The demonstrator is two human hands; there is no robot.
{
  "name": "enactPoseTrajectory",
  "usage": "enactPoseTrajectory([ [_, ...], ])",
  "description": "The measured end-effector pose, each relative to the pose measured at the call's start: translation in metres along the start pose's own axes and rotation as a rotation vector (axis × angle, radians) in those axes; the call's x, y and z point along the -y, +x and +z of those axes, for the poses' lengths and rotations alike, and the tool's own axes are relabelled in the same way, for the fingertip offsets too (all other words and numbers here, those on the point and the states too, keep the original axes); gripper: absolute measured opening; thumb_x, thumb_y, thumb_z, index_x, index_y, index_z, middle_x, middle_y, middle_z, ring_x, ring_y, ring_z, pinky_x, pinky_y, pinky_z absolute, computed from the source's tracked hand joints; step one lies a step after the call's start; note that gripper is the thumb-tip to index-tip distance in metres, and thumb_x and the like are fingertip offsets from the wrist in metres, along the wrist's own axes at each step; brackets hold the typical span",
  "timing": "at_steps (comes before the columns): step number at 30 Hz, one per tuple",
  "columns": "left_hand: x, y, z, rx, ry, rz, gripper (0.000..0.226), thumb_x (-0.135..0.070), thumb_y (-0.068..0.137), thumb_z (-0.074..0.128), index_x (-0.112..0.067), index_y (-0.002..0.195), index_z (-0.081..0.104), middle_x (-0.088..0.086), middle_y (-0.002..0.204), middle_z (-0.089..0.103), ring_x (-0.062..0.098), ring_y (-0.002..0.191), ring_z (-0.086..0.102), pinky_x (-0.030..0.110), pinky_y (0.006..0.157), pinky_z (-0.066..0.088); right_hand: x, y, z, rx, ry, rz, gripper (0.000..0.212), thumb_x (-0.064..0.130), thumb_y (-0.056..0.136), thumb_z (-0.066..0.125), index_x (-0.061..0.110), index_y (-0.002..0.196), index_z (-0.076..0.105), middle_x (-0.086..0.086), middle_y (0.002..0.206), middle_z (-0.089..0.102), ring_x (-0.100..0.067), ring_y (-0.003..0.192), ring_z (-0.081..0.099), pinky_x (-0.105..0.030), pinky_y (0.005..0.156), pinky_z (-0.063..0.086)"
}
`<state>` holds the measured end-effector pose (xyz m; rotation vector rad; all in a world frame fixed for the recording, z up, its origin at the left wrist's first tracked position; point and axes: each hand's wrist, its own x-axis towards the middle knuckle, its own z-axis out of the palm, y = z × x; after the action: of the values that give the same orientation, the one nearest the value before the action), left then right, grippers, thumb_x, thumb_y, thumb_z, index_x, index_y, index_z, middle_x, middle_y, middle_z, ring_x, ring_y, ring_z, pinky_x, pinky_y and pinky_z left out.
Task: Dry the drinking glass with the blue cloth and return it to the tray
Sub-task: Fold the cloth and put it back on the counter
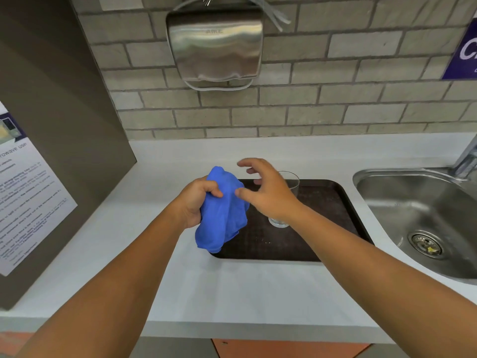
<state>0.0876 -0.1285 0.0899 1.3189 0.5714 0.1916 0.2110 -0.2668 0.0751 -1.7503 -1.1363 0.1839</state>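
A clear drinking glass [291, 182] stands upright on the dark brown tray [333, 202] in the middle of the white counter. My right hand [268, 192] hovers in front of the glass with fingers spread, holding nothing and hiding most of the glass. My left hand [196, 202] grips a bunched blue cloth [224, 215], which hangs above the tray's left edge, just left of my right hand.
A steel sink [423, 218] with a tap [467, 158] lies right of the tray. A grey cabinet side with a printed notice [28, 202] stands at the left. A metal hand dryer [215, 45] hangs on the brick wall above.
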Motion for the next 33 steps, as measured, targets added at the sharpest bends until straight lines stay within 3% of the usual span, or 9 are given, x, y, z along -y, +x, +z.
enactPoseTrajectory([
  [3, -0.002, -0.005, -0.002, 0.050, 0.033, 0.027, 0.051, -0.005, 0.053, 0.051, -0.001, 0.102, 0.066, 0.016, 0.089, 0.069, 0.033, 0.083, 0.065, 0.036, 0.070, 0.054, 0.002, 0.016, 0.010, 0.267, 0.195, 0.240, 0.080, 0.014, 0.077, 0.077, 0.029, 0.147, 0.041, -0.001, 0.154, 0.040, -0.013, 0.132, 0.043, -0.025, 0.095, 0.042],
  [7, -0.004, -0.011, -0.003, 0.125, 0.082, 0.069, 0.057, -0.001, 0.052, 0.046, -0.010, 0.102, 0.072, 0.014, 0.091, 0.071, 0.031, 0.082, 0.066, 0.033, 0.067, 0.056, 0.002, 0.025, 0.018, 0.381, 0.470, 0.448, 0.077, 0.017, 0.064, 0.079, 0.019, 0.136, 0.053, -0.013, 0.131, 0.064, -0.030, 0.117, 0.063, -0.045, 0.102, 0.051],
  [10, -0.005, -0.015, -0.008, 0.111, 0.143, 0.078, 0.067, 0.000, 0.049, 0.047, -0.002, 0.113, 0.066, 0.019, 0.101, 0.065, 0.036, 0.090, 0.061, 0.038, 0.073, 0.051, -0.002, 0.027, 0.022, 0.411, 0.522, 0.430, 0.061, 0.012, 0.064, 0.080, 0.014, 0.122, 0.064, -0.009, 0.116, 0.072, -0.029, 0.109, 0.069, -0.041, 0.094, 0.055],
  [14, -0.005, -0.018, -0.013, 0.056, 0.211, 0.074, 0.056, 0.000, 0.047, 0.048, 0.001, 0.100, 0.066, 0.021, 0.095, 0.062, 0.039, 0.088, 0.058, 0.040, 0.072, 0.049, -0.005, 0.029, 0.029, 0.497, 0.571, 0.416, 0.041, 0.006, 0.069, 0.080, 0.014, 0.108, 0.072, -0.006, 0.105, 0.077, -0.026, 0.103, 0.073, -0.037, 0.085, 0.059],
  [19, -0.005, -0.018, -0.022, 0.027, 0.224, 0.096, 0.057, 0.001, 0.047, 0.049, 0.000, 0.102, 0.066, 0.020, 0.094, 0.064, 0.038, 0.087, 0.060, 0.041, 0.074, 0.050, -0.003, 0.030, 0.038, 0.402, 0.527, 0.406, 0.046, 0.008, 0.064, 0.085, 0.013, 0.108, 0.072, -0.006, 0.104, 0.078, -0.027, 0.102, 0.073, -0.043, 0.091, 0.059],
  [25, -0.002, -0.020, -0.055, -0.045, 0.238, 0.143, 0.046, 0.000, 0.055, 0.064, 0.000, 0.100, 0.059, 0.015, 0.097, 0.065, 0.033, 0.089, 0.063, 0.042, 0.078, 0.051, 0.003, 0.033, 0.047, 0.296, 0.355, 0.333, 0.036, 0.011, 0.058, 0.088, 0.010, 0.086, 0.065, -0.001, 0.085, 0.072, -0.020, 0.084, 0.071, -0.047, 0.086, 0.059],
  [28, 0.004, -0.023, -0.081, -0.026, 0.254, 0.129, 0.032, -0.004, 0.060, 0.075, -0.012, 0.081, 0.053, 0.008, 0.091, 0.065, 0.027, 0.087, 0.064, 0.035, 0.070, 0.051, 0.009, 0.033, 0.055, 0.301, 0.301, 0.304, 0.032, 0.007, 0.062, 0.088, 0.012, 0.081, 0.062, -0.002, 0.082, 0.070, -0.020, 0.080, 0.069, -0.045, 0.082, 0.059],
  [31, 0.011, -0.028, -0.108, -0.001, 0.252, 0.062, 0.035, -0.004, 0.060, 0.079, -0.015, 0.079, 0.052, 0.005, 0.091, 0.068, 0.027, 0.089, 0.065, 0.035, 0.072, 0.052, 0.015, 0.032, 0.064, 0.370, 0.264, 0.296, 0.028, 0.006, 0.067, 0.088, 0.015, 0.080, 0.065, -0.001, 0.086, 0.072, -0.022, 0.085, 0.070, -0.043, 0.082, 0.060],
  [33, 0.015, -0.032, -0.128, 0.036, 0.222, 0.012, 0.034, -0.001, 0.060, 0.078, -0.015, 0.082, 0.055, 0.007, 0.093, 0.070, 0.028, 0.091, 0.066, 0.033, 0.070, 0.053, 0.018, 0.031, 0.071, 0.430, 0.279, 0.325, 0.028, 0.004, 0.069, 0.086, 0.007, 0.090, 0.068, -0.011, 0.097, 0.074, -0.028, 0.093, 0.072, -0.046, 0.087, 0.059],
])
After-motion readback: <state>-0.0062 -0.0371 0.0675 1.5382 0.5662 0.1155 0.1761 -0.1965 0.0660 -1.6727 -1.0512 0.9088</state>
